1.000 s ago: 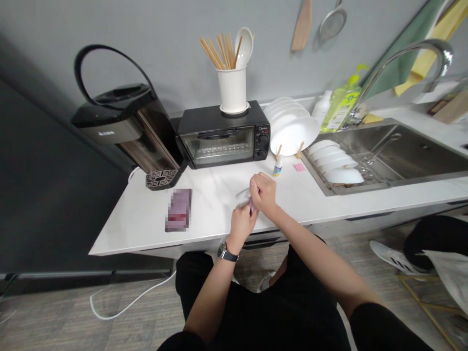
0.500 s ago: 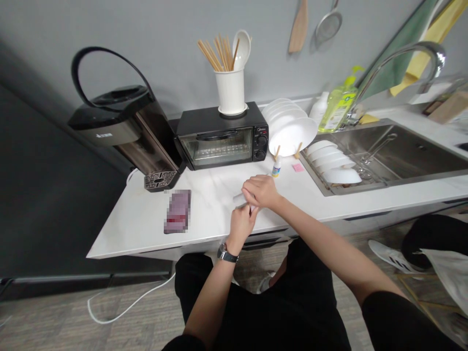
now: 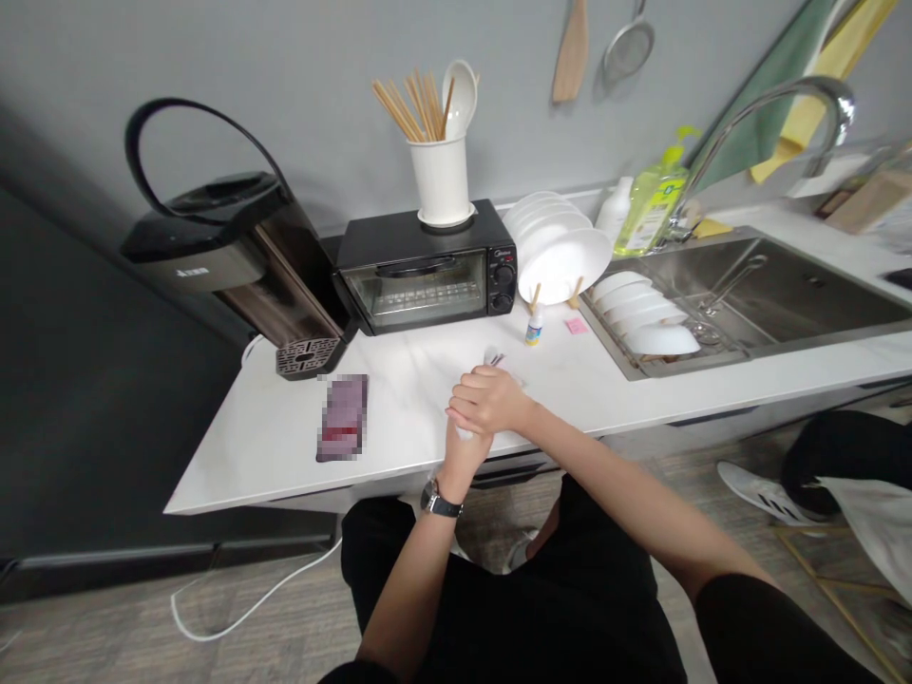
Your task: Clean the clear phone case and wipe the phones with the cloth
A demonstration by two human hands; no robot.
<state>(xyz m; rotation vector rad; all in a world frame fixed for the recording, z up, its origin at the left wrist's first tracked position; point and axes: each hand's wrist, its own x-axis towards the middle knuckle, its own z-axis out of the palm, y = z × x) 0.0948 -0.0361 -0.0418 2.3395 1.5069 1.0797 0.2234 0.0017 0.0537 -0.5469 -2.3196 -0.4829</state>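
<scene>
Over the counter's front part, my right hand point(image 3: 491, 397) is wrapped over the top of my left hand, its fingers closed round something pale. My left hand point(image 3: 466, 448), with a dark-strapped watch at the wrist, is mostly covered by the right, and its fingers are hidden. A light object point(image 3: 494, 357) with dark marks sticks out beyond the hands; I cannot make out what it is. A small white bottle point(image 3: 534, 327) with a yellow and blue label stands just behind them, near a pink paper point(image 3: 576, 326).
On the white counter point(image 3: 263, 475) are a purple pixelated item point(image 3: 343, 416), a dark drink dispenser point(image 3: 285, 275), a toaster oven point(image 3: 427, 271) and racked plates point(image 3: 566, 264). The sink point(image 3: 805, 285) holds bowls point(image 3: 662, 339). Another person's shoe point(image 3: 762, 492) shows at right.
My right hand has moved slightly down and left, now covering more of my left hand. The pale item's visible end has shifted from left of the hands to behind them. The view has shifted slightly.
</scene>
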